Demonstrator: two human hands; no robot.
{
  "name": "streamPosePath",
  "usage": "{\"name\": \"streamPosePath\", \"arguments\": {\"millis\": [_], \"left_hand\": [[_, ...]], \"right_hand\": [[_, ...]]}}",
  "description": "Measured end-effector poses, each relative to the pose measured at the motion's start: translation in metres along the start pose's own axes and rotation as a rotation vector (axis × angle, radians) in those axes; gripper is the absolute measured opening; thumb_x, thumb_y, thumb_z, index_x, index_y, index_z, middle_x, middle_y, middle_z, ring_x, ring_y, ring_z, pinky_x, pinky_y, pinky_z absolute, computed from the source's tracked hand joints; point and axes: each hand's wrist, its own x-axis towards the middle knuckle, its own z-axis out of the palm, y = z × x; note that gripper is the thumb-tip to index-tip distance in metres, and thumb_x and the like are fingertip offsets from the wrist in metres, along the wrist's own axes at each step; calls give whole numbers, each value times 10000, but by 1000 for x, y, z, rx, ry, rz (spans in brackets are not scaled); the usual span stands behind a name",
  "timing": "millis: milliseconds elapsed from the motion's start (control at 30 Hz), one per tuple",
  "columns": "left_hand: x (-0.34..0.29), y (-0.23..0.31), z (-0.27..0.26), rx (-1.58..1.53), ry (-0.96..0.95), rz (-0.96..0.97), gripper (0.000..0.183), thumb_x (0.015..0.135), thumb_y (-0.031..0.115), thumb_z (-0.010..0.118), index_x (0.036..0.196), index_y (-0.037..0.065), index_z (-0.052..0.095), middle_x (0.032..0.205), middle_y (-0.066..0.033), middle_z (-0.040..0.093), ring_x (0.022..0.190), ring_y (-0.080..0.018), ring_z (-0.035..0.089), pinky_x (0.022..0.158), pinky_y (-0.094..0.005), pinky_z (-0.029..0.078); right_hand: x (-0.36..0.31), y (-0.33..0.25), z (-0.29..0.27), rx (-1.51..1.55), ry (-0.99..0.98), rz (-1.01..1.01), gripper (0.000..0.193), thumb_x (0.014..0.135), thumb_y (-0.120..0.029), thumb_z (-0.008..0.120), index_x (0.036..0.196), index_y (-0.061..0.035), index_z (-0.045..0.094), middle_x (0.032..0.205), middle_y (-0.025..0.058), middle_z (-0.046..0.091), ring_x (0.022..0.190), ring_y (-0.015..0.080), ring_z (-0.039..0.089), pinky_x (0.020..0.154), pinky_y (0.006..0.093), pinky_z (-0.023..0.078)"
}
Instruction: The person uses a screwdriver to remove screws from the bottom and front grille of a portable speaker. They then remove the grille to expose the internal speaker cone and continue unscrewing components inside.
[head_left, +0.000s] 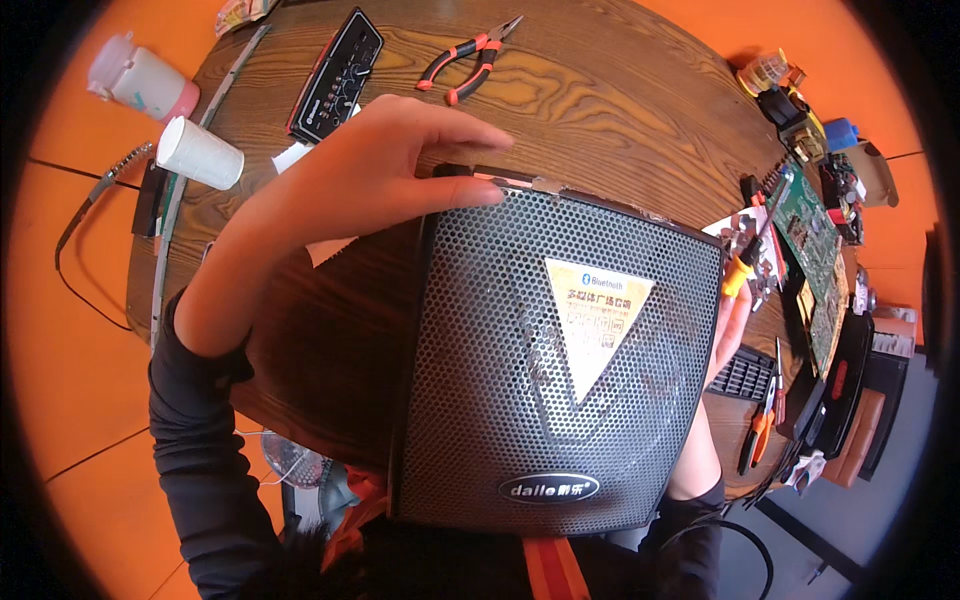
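Observation:
A black speaker box (490, 330) with a perforated metal grille and a yellow triangular sticker faces me, its lower end close to my body. At its upper left corner is my left hand (400, 160), fingers stretched and apart from the thumb. That thumb lies along the box's top edge, and the hand grips nothing. Partly hidden behind the box's right side, my right hand (732, 325) is closed on a yellow-handled screwdriver (739, 272). The screwdriver's shaft points up and away to the right.
Beyond the box, pliers (474, 58) and a black control panel with knobs (338, 75) lie on the wooden table (600, 80). A white cup (200, 153) stands at the left. Green circuit boards (805, 225), a black keypad (745, 373) and orange-handled cutters (760, 435) crowd the right side.

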Motion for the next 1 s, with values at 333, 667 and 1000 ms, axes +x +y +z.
{"name": "streamPosePath", "arguments": {"millis": [333,667,1000], "left_hand": [[6,2,0,38,-136,20,212,843,118,595,1011,-8,620,852,-122,657,757,-215,634,687,-280,476],[-4,1,19,-151,107,-107,209,875,162,584,988,-9,622,746,-89,632,673,-171,606,642,-291,469],[-42,58,53,-913,316,-690,744,841,255,638,1384,-26,216,1263,-142,433,1155,-186,425,982,-304,337]], "right_hand": [[-4,-3,6,5,13,9,283,971,-184,381,1202,-26,418,1132,120,557,972,181,582,841,323,504],[-4,-5,2,-13,27,28,279,979,-157,359,1217,-24,418,1145,119,552,985,164,569,860,315,487],[-14,-42,5,-275,130,376,367,977,-210,418,1282,-8,431,1163,63,541,1007,111,527,893,238,404]]}}
